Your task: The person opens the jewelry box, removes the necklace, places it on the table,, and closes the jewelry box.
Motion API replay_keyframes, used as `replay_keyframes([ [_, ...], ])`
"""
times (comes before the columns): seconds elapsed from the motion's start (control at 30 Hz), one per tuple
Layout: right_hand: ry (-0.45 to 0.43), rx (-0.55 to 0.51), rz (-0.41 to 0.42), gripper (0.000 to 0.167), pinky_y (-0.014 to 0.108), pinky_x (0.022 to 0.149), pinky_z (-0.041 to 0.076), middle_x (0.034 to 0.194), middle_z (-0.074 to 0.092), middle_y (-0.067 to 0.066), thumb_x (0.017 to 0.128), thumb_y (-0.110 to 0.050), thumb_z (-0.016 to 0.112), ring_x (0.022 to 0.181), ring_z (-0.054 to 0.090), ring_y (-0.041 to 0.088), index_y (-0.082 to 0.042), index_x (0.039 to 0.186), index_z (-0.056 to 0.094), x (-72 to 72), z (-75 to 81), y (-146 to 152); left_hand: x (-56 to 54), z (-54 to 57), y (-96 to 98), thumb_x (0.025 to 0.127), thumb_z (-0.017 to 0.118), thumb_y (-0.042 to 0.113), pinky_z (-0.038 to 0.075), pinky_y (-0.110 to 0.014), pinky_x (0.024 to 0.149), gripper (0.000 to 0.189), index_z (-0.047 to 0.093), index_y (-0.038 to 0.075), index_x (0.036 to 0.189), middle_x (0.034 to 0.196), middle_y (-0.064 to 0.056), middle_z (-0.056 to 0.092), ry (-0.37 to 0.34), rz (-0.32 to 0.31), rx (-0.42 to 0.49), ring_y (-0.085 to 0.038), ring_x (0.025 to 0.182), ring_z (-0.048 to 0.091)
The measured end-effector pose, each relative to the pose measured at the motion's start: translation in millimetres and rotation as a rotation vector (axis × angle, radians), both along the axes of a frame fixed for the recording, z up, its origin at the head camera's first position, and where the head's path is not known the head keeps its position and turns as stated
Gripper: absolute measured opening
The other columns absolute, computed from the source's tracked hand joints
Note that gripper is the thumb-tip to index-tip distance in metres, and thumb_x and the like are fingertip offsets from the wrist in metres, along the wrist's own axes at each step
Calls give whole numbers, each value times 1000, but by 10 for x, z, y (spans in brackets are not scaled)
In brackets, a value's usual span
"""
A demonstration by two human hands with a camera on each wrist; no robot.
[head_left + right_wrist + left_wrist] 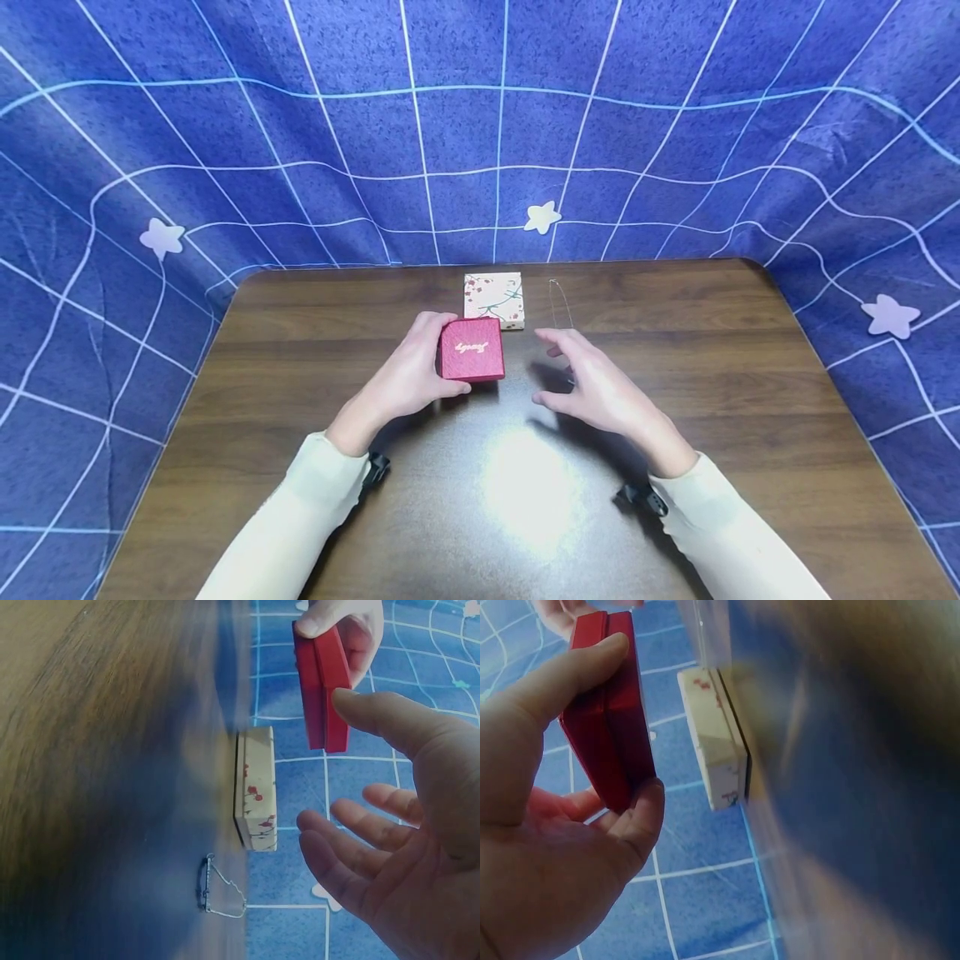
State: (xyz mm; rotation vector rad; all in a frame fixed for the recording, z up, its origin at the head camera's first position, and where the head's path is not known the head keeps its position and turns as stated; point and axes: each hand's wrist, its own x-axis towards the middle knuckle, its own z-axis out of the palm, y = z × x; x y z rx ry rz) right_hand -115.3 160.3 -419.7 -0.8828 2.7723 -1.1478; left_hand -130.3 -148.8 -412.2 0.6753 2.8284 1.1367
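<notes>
My left hand grips a small red jewelry box by its left side, thumb on the near edge and fingers on the far one. The box is lidded, with gold lettering on top, and is held above the table. To its right my right hand hovers with thumb and fingers spread apart and nothing between them. In the right wrist view, its thumb overlaps the red box's edge. Beyond it, a thin silver chain lies on the table, partly hidden by the right hand in the head view.
A white box with a red blossom print sits near the table's back edge, its front partly covered by the red box. The brown wooden table ends at a blue gridded cloth with star shapes. Glare brightens the table's front middle.
</notes>
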Motion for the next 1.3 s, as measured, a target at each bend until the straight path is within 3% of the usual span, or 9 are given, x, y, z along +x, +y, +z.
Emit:
replay_keyframes([
  [0.3,-11,12,28,94,47,104,52,143,57,11,80,-26,94,124,61,29,-5,157,44,0,3,-54,145,-75,161,71,100,16,45,-44,113,97,46,0,150,142,-14,47,-14,-20,8,-25,125,53],
  [0.77,-39,25,97,104,48,110,50,149,51,15,76,-21,98,130,60,36,-3,159,40,-2,-67,-103,271,-230,376,69,101,17,45,-42,113,97,47,1,148,140,-12,48,-28,-28,5,-24,124,52],
  [1.03,-9,63,120,102,47,115,45,147,52,15,73,-22,99,133,55,27,-1,155,43,14,-124,-101,322,-306,456,70,100,18,45,-42,112,96,47,3,149,141,-11,48,-46,-36,0,-23,124,53],
  [1.3,-4,79,123,99,47,114,45,146,53,14,73,-23,100,132,55,26,0,152,46,21,-147,-103,350,-310,502,73,99,19,46,-42,111,93,47,4,149,141,-10,47,-48,-36,-4,-23,124,52],
])
